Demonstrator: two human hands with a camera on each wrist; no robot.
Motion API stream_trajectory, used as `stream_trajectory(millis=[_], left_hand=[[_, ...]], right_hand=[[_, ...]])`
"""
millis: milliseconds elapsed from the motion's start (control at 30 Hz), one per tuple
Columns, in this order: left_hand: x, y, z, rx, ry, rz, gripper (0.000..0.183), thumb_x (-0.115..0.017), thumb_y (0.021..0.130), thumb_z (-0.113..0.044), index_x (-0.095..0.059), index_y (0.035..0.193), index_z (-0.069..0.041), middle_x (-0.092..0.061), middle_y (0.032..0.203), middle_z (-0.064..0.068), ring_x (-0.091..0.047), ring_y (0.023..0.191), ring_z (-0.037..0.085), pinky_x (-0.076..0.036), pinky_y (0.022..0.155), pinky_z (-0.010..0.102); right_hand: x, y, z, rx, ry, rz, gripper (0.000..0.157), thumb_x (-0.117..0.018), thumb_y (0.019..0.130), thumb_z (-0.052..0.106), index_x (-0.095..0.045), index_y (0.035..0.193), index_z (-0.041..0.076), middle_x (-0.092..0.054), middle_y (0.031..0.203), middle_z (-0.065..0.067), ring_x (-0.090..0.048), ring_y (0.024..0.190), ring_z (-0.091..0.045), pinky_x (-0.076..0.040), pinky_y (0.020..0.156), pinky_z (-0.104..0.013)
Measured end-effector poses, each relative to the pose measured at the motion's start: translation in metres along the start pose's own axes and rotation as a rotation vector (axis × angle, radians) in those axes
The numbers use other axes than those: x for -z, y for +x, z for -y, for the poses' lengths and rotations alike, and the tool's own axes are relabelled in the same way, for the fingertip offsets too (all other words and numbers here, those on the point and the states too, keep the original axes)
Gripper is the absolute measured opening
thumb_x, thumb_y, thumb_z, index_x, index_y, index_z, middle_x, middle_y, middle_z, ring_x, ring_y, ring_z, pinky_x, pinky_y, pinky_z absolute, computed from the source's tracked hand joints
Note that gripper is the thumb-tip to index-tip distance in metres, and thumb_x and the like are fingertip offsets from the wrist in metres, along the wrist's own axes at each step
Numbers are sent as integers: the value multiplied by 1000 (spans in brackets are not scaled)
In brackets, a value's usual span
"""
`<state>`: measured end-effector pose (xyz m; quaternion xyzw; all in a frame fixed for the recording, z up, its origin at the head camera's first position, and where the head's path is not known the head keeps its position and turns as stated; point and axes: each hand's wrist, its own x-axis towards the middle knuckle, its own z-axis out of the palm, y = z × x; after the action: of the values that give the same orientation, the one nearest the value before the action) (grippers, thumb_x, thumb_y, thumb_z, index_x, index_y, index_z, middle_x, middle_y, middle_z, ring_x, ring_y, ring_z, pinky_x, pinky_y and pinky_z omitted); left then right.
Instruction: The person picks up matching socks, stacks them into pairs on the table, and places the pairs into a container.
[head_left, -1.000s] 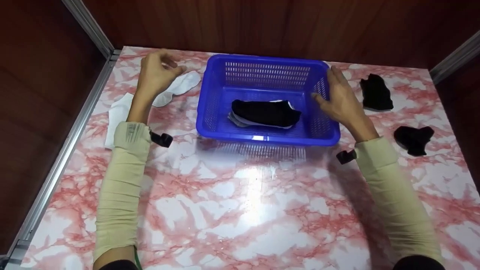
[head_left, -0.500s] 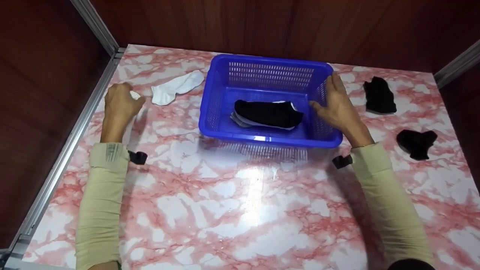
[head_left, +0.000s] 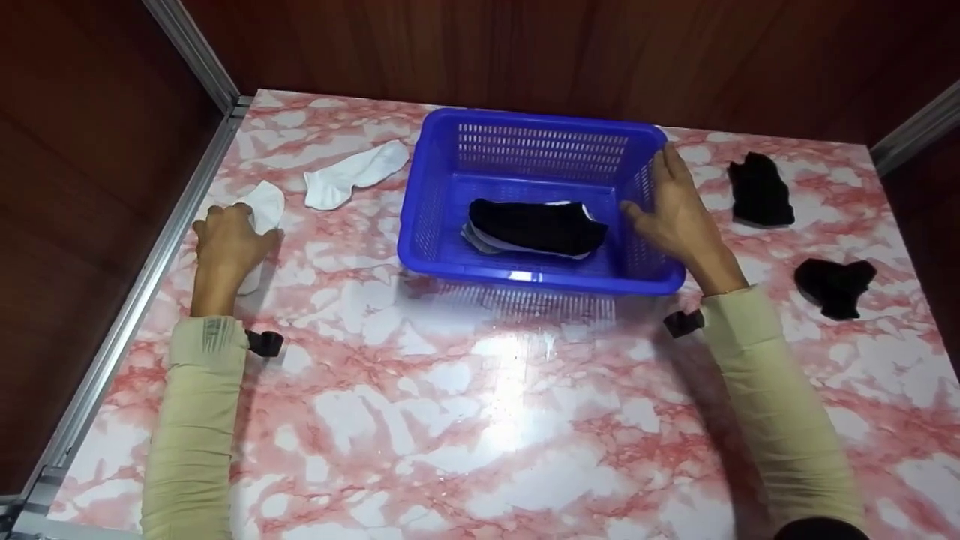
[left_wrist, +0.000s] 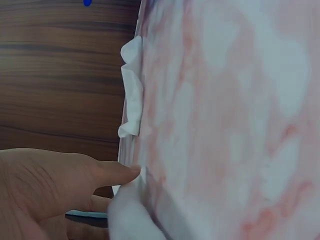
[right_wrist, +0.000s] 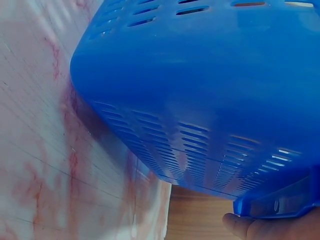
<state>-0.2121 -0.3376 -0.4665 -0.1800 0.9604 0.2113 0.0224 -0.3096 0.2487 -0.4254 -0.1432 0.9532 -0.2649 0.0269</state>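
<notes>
At the table's left, my left hand (head_left: 229,240) pinches a white sock (head_left: 266,204), its fingers covering the sock's middle. In the left wrist view, the thumb lies against the bunched cloth and a blurred part of the sock (left_wrist: 131,212) hangs beside the fingers. Another white sock (head_left: 352,176) lies flat between this hand and the blue plastic basket (head_left: 540,281). My right hand (head_left: 675,214) grips the basket's right rim, thumb on the inner side. Inside the basket, a black sock (head_left: 536,226) rests on top of white and grey ones.
Two black socks lie right of the basket, one farther back (head_left: 760,190) and a crumpled one (head_left: 835,287) nearer. The marbled table (head_left: 465,420) meets a wooden panel (head_left: 525,56) behind and a metal rail (head_left: 142,292) on the left.
My left hand has come left and nearer from beside the far white sock, down onto the left white sock, which has shifted. The right hand keeps its place on the basket rim.
</notes>
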Motion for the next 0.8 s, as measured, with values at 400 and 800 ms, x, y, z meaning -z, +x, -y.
stream_trajectory(millis=[400, 800], left_hand=[[-7, 1, 11, 76, 32, 42, 64, -53, 103, -35, -47, 144, 14, -39, 138, 53, -36, 131, 72, -42, 100, 77], [-6, 2, 12, 22, -92, 18, 55, -47, 93, -6, -52, 144, 13, -50, 140, 46, -49, 125, 67, -46, 103, 72]], right_hand=[[-1, 2, 4, 8, 6, -7, 89, -62, 101, 26, -9, 162, -12, 1, 176, -26, -7, 164, -43, -13, 134, -55], [-1, -1, -1, 3, 13, -25, 89, -62, 101, 25, -9, 163, -11, -1, 176, -25, -7, 164, -42, -13, 134, -54]])
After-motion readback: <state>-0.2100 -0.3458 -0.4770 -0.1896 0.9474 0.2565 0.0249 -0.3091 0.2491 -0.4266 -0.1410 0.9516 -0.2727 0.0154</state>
